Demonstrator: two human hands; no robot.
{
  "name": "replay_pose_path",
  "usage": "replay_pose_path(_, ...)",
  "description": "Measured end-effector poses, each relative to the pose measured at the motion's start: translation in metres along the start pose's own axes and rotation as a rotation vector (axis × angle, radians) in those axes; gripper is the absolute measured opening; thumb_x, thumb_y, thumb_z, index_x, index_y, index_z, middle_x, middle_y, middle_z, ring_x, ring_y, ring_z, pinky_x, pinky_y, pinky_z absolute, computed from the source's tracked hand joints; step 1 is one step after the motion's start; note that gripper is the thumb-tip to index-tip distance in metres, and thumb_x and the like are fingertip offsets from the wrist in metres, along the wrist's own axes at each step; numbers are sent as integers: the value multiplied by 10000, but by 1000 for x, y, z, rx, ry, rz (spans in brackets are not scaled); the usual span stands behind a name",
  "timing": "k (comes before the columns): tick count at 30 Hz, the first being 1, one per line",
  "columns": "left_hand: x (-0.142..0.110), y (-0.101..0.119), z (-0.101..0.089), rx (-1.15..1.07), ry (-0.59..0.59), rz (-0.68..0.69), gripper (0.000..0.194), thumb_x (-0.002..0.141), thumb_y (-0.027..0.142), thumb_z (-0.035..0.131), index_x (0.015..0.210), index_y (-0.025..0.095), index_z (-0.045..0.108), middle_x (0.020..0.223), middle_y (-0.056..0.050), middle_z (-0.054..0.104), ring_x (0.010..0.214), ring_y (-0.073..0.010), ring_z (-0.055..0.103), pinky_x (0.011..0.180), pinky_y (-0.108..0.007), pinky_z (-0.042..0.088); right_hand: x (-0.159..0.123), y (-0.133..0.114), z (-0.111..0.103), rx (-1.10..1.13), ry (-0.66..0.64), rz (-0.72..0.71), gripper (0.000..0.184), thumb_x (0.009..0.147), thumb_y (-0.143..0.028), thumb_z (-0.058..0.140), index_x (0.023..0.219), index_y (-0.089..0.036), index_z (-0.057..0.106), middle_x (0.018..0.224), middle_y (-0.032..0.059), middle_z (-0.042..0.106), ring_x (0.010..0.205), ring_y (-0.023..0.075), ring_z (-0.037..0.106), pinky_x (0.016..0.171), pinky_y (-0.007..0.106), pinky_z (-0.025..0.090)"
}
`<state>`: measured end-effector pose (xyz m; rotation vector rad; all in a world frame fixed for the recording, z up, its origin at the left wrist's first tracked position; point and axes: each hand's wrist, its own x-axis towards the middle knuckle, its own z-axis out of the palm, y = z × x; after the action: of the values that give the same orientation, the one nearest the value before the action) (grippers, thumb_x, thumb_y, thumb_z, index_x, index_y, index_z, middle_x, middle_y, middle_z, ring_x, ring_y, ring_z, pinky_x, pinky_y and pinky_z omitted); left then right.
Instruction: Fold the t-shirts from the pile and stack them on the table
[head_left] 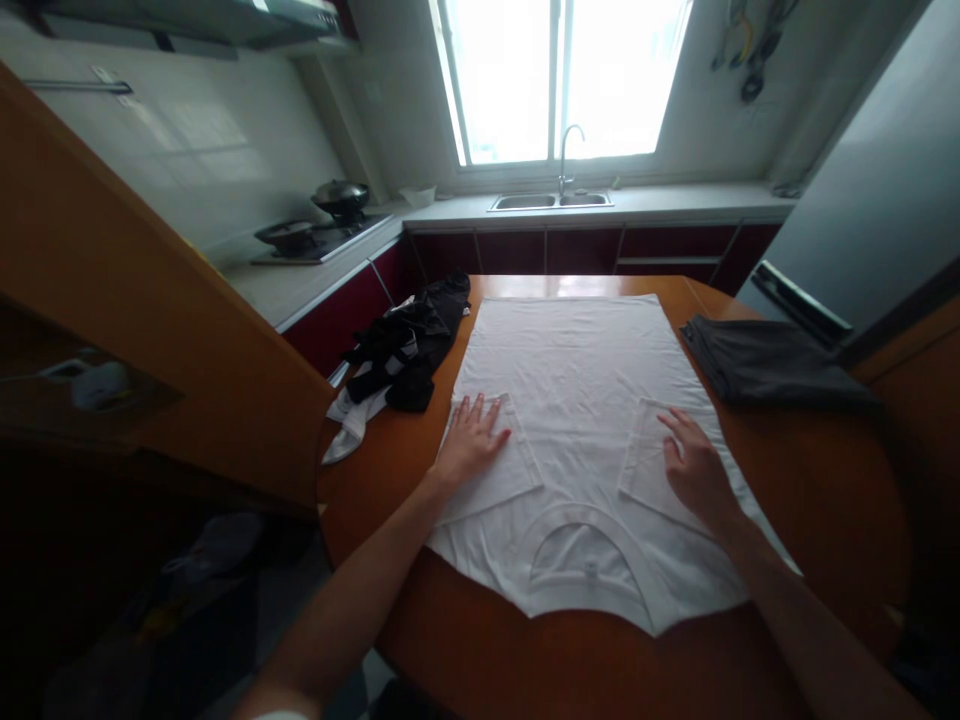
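A white T-shirt [577, 370] lies spread flat on the wooden table [480, 640], its round collar towards me and its hem at the far side. Both short sleeves are folded inward over the body. My left hand [472, 445] rests flat on the left sleeve, fingers spread. Over the right sleeve is my right hand [694, 465], its fingers apart and slightly bent; it grips nothing. Small wrinkles run across the shirt's middle.
Left of the shirt is a heap of dark and white clothes [412, 335]. A folded grey garment [772, 360] lies on the right. Beyond the table are a counter with a double sink [551, 202], a stove with pans [341, 195], and a fridge [862, 180].
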<state>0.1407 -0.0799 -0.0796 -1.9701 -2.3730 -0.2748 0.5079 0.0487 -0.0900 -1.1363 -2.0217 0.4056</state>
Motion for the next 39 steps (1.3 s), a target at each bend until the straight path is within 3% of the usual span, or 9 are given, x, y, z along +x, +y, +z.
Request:
replay_pose_path(5, -1, 1, 1, -9, 27, 17, 669, 1018, 559, 366, 1560, 168, 386, 1642, -135, 313, 1539, -332, 207, 1237, -478, 221, 0, 0, 0, -14, -8, -4, 431, 907, -225, 440, 1280, -155, 645, 1451, 150, 557, 1391, 294, 473, 1178, 528, 376)
replay_pose_path(9, -3, 2, 2, 21, -32, 31, 671, 1009, 573, 388, 1560, 191, 392, 1646, -138, 299, 1534, -370, 202, 1229, -526, 213, -1, 1, 1, -8, -8, -1, 427, 902, -228, 448, 1277, -179, 647, 1452, 130, 559, 1389, 287, 474, 1178, 530, 374)
replay_pose_path(19, -3, 3, 2, 6, -19, 14, 676, 991, 586, 425, 1553, 210, 414, 1643, -115, 316, 1532, -380, 201, 1238, -517, 204, -1, -2, 1, -16, -20, 10, 411, 893, -230, 450, 1229, -147, 672, 1423, 165, 580, 1360, 300, 506, 1162, 524, 395)
replay_pose_path(25, -5, 9, -7, -26, 40, 54, 636, 1018, 529, 400, 1557, 192, 394, 1642, -110, 320, 1540, -316, 210, 1244, -501, 210, -1, 0, 1, -21, -18, 8, 413, 897, -235, 454, 1237, -147, 670, 1426, 159, 576, 1361, 292, 503, 1168, 504, 393)
replay_pose_path(29, -6, 11, -6, -21, -33, 101, 626, 1018, 556, 394, 1564, 249, 383, 1662, -93, 274, 1544, -331, 192, 1232, -558, 204, -1, 3, 3, -49, -37, -1, 430, 917, -246, 441, 1276, -140, 651, 1449, 168, 555, 1371, 294, 491, 1169, 505, 390)
replay_pose_path(36, -6, 10, -1, 0, -94, 103, 655, 1021, 572, 376, 1582, 236, 345, 1677, -115, 214, 1550, -338, 161, 1236, -562, 170, -15, 6, 14, -346, -257, 32, 553, 1007, -381, 348, 1464, -105, 492, 1584, 210, 396, 1494, 352, 307, 1185, 634, 253)
replay_pose_path(39, -6, 9, -3, -15, -114, 93, 666, 1019, 579, 372, 1584, 227, 339, 1681, -113, 198, 1553, -337, 143, 1237, -565, 158, -18, 4, 15, -428, -345, 66, 569, 1015, -373, 316, 1497, -102, 449, 1615, 201, 345, 1513, 333, 268, 1196, 619, 225)
